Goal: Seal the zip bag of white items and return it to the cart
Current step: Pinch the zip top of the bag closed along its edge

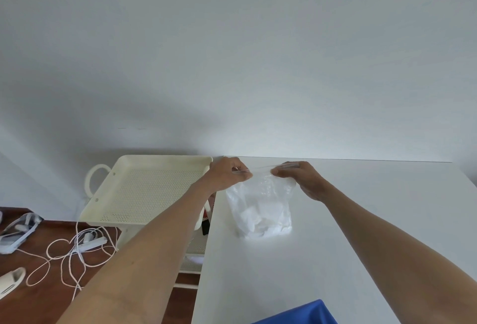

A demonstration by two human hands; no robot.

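Observation:
A clear zip bag (260, 210) with crumpled white items in its lower half stands on the white table (361, 220), near the far left corner. My left hand (228, 175) pinches the left end of the bag's top strip. My right hand (299, 178) pinches the right end, and the strip is stretched between them. Left of the table stands the cream cart (144, 192), its perforated top tray bare.
On the wooden floor at the left lie tangled white cords with a power strip (85, 245), a pale slipper (11, 281) and a grey-white bag (18, 230). A blue object (302, 314) pokes in at the table's near edge. A wall rises directly behind table and cart.

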